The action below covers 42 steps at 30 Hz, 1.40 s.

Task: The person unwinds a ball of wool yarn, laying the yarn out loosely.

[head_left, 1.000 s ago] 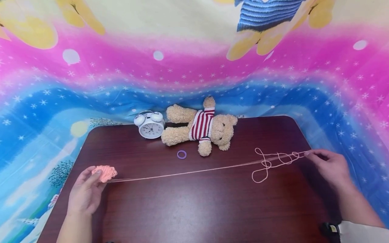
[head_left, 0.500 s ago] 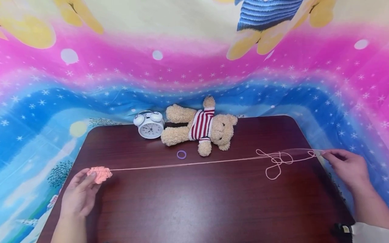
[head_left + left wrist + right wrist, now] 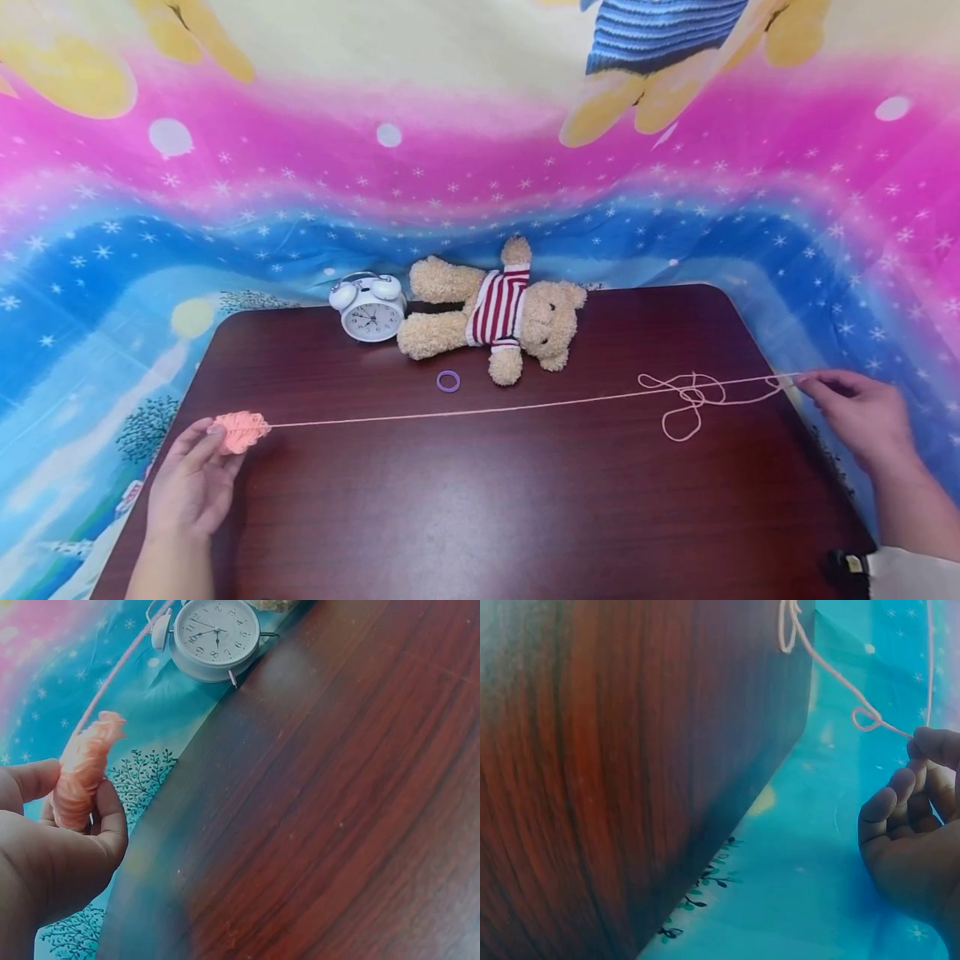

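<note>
At the table's left side my left hand (image 3: 191, 479) grips a small wound bundle of peach-pink yarn (image 3: 242, 432) between thumb and fingers; the left wrist view shows the same yarn bundle (image 3: 81, 776) from its edge. A single yarn strand (image 3: 465, 412) runs taut from the bundle across the table to my right hand (image 3: 858, 417), beyond the right edge. There the thumb and forefinger pinch the strand. From that pinch a slack tail with loops (image 3: 686, 408) trails back over the table. In the right wrist view a small loop (image 3: 866, 718) hangs close to the fingertips.
A white twin-bell alarm clock (image 3: 371, 312) stands at the back of the dark wooden table (image 3: 465, 517). Beside it lies a teddy bear (image 3: 495, 317) in a red-and-white striped top. A purple ring (image 3: 447, 382) lies in front of the bear. Patterned cloth (image 3: 480, 167) hangs behind.
Both hands have moved apart, the left one leftward and the right one rightward. The strand between them is now straight and taut, and the loose loops have shifted right.
</note>
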Tool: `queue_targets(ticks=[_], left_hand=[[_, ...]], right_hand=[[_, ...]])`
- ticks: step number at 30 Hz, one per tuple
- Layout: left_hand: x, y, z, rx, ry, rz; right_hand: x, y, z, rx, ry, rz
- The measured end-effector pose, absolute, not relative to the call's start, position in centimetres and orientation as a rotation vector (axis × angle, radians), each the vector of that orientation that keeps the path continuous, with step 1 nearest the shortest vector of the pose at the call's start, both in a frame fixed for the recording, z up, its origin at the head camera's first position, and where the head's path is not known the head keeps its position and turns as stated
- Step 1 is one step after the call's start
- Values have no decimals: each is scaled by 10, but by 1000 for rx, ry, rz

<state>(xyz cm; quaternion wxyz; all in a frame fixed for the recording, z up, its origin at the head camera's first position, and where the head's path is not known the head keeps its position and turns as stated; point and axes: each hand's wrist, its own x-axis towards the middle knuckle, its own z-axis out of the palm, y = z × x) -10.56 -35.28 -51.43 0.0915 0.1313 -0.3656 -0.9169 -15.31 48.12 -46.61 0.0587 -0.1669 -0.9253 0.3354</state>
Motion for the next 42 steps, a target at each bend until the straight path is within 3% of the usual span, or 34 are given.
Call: queue_targets(ticks=[21,42], left_hand=[[-112,-340,-512,322,-1121,-2807],[-118,-328,-511,313,-1164,-2840]], right_hand=[[-178,436,-488,60,-2941,770],[-181,384,-475,46,-2888,918]])
